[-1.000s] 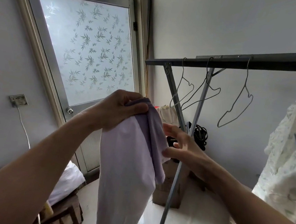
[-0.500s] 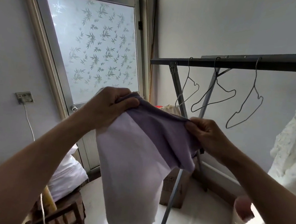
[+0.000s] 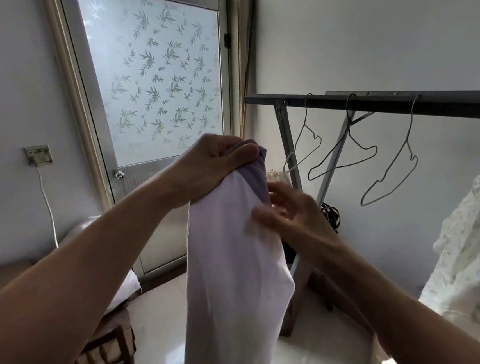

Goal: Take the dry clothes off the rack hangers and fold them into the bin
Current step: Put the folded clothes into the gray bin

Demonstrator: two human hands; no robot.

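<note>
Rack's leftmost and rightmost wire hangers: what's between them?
Head view: one more bare wire hanger on the dark metal rail, between leftmost and rightmost.

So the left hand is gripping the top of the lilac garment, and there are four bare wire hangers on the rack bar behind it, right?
Not quite. The head view shows three bare wire hangers on the rack bar, not four. The rest holds: the left hand grips the top of the lilac garment.

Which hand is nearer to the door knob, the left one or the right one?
Left. The left hand grips the purple garment just right of the door knob; the right hand is farther right, beyond the garment.
</note>
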